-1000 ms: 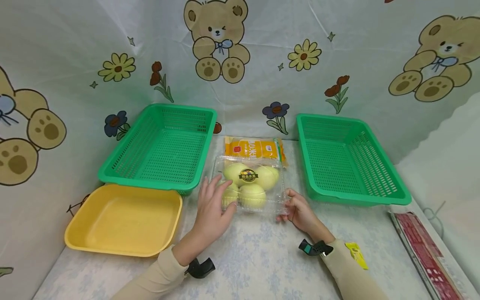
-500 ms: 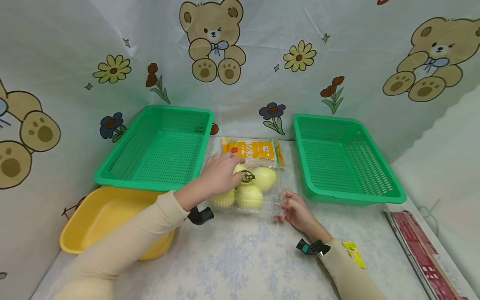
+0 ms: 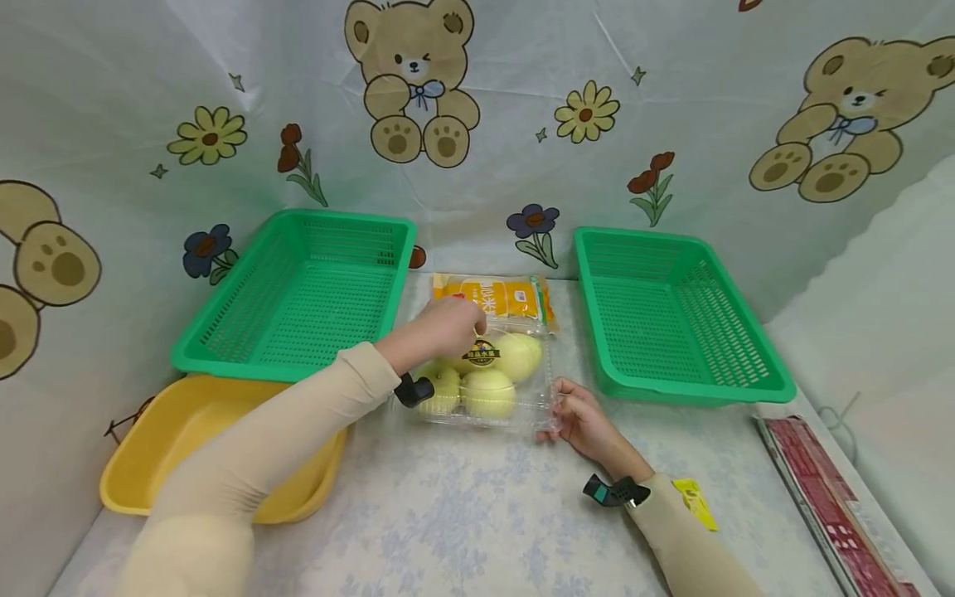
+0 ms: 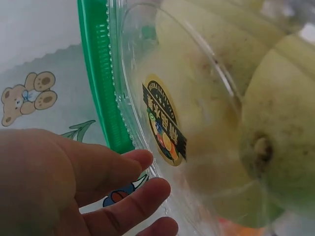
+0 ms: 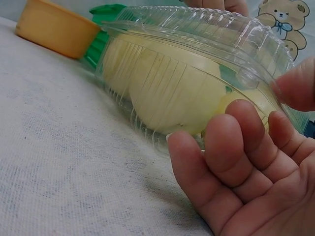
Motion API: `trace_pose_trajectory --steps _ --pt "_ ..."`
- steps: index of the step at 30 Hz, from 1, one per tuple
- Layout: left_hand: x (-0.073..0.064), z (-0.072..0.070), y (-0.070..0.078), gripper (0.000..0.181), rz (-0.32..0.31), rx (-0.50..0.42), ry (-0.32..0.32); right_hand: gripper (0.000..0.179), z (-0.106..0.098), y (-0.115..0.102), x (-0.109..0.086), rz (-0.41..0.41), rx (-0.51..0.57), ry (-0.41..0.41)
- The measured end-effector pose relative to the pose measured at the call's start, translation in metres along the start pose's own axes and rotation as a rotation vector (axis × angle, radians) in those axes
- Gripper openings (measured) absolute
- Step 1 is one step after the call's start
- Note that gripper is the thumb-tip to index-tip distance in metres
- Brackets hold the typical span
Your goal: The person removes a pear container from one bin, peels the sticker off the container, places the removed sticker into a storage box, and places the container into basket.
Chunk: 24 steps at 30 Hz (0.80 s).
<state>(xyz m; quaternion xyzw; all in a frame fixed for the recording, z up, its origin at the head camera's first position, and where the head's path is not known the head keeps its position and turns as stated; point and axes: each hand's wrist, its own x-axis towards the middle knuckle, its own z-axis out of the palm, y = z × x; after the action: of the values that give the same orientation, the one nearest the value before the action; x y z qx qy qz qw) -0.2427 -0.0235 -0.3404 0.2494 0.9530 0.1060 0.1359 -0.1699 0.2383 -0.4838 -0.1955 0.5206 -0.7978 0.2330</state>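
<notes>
we wear long, plain cream sleeves on both arms. the left sleeve (image 3: 291,431) wrinkles into fine creases around the bend and turns soft and blurred closest to the head camera; the right sleeve (image 3: 682,535) ends in a simple cuff. at each wrist we have a black band. the left band (image 3: 414,390) shows as a dark, curved piece, and the right band (image 3: 618,491) carries a teal square (image 3: 600,492) and, as far as we can tell at this size, small perforations. our left hand (image 3: 451,326) and right hand (image 3: 585,419) are bare, with creases crossing the right finger joints.
</notes>
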Motion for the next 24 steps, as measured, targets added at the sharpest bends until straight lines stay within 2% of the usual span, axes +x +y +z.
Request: trace_pose_trajectory --steps 3,8,13,24 --pt "0.005 0.0 0.001 0.029 -0.002 0.004 -0.027 0.034 0.0 0.0 0.0 0.002 -0.003 0.005" --pt "0.013 -0.001 0.002 0.045 -0.016 -0.011 -0.045 0.034 -0.001 0.001 0.001 -0.001 0.001 0.006" --pt "0.016 -0.001 0.004 0.045 -0.053 0.015 -0.062 0.031 -0.001 0.002 0.002 0.004 0.008 0.011" --pt "0.017 0.0 0.009 0.047 -0.072 0.024 -0.03 0.035 0.001 0.0 0.001 0.01 0.021 0.013"
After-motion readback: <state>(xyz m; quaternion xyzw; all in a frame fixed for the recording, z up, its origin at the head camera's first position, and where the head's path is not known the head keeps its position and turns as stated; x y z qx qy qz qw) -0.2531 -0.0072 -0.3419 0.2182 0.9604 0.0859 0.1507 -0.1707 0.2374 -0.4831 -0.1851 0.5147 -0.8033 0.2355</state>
